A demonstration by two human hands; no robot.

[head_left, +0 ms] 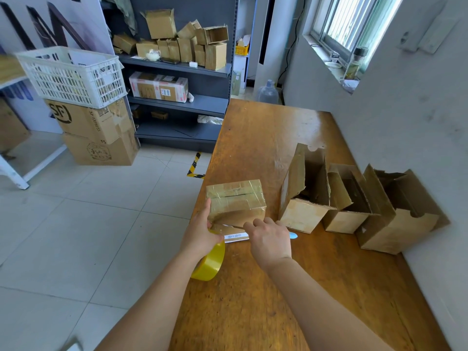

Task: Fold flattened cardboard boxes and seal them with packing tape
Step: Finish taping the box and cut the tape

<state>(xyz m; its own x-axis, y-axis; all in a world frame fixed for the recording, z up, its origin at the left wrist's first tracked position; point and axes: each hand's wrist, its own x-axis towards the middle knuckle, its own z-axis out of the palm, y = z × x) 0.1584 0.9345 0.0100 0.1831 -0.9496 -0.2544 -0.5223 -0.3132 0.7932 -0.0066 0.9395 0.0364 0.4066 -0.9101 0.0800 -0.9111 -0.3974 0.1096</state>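
- The taped box is sitting on the table near its left edge
- The left hand is gripping the yellow tape roll, fingers curled round it; its thumb is touching the box's left side
- The right hand is holding a blue-handled cutter, fingers clamped on it; the blade is lying at the box's near bottom edge
- Three open boxes are standing to the right, by the wall

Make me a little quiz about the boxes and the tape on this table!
1. Fill in: the right hand holds a cutter with a ___ handle.
2. Which hand holds the yellow tape roll? A) left hand B) right hand
3. True or false: the box between the hands is open on top.
Key: 1 blue; 2 A; 3 false, it is taped shut.
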